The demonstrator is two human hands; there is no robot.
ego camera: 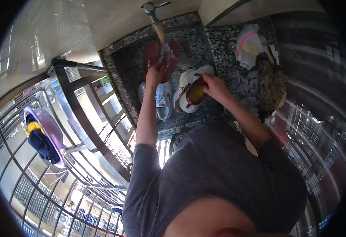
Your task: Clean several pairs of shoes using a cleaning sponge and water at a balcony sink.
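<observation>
My left hand (156, 75) grips a dark red insole (172, 59) under the faucet (158, 28), where water runs onto it. A matching red insole (150, 57) lies beside it at the left in the granite sink (196, 38). My right hand (216, 87) is closed on a dark red item with a yellow inside (197, 92), perhaps a shoe's tongue or a pouch; it is held over a white shoe with dark laces (187, 103). Another white shoe with a blue mark (162, 99) rests below my left hand, with part of a further pale shoe at its left.
Right of the basin, the granite counter holds a white and pink plastic bag (248, 47), crumpled grey cloth or plastic (245, 87) and a patterned brown cloth (270, 83). A pink basin (53, 127) with dark and yellow cloth is at the left, by the window bars.
</observation>
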